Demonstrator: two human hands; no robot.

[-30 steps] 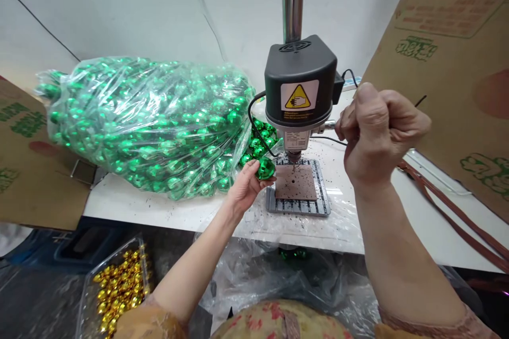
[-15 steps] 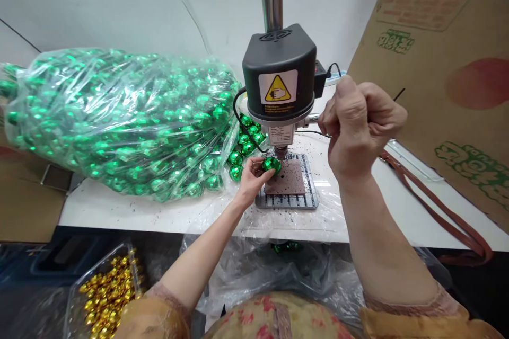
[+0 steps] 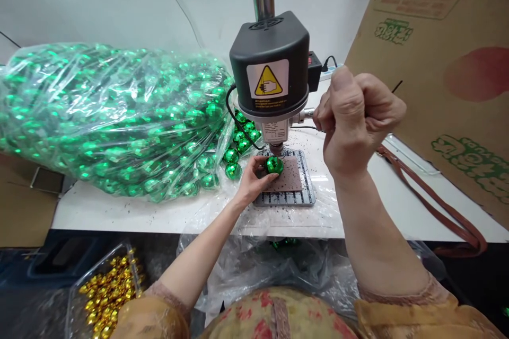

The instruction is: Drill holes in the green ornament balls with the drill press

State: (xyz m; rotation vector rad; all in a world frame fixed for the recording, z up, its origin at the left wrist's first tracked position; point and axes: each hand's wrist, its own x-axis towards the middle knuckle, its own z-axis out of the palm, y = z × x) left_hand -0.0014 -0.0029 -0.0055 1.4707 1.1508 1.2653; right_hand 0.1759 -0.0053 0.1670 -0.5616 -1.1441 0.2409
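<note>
A shiny green faceted ball (image 3: 274, 164) is pinched between the thumb and fingers of my left hand (image 3: 255, 177). It sits just under the chuck (image 3: 276, 147) of a small black drill press (image 3: 270, 63), over the brown board (image 3: 292, 177) on the slotted metal base (image 3: 308, 190). Whether the drill bit touches the ball is hidden. My right hand (image 3: 353, 116) is closed around the feed handle (image 3: 304, 115) at the press's right side; most of the handle is covered by my fingers. Dark shavings lie scattered over the board.
A large clear bag of green balls (image 3: 119, 122) fills the left of the white table, with several loose balls (image 3: 232, 156) at its mouth. Cardboard (image 3: 433, 79) stands at right beside a brown strap (image 3: 441, 204). Below left, a clear bin (image 3: 73, 296) holds gold balls.
My left hand has shifted the ball slightly relative to the board, bringing it under the chuck. My right hand keeps its grip on the handle. The whole view has moved a little.
</note>
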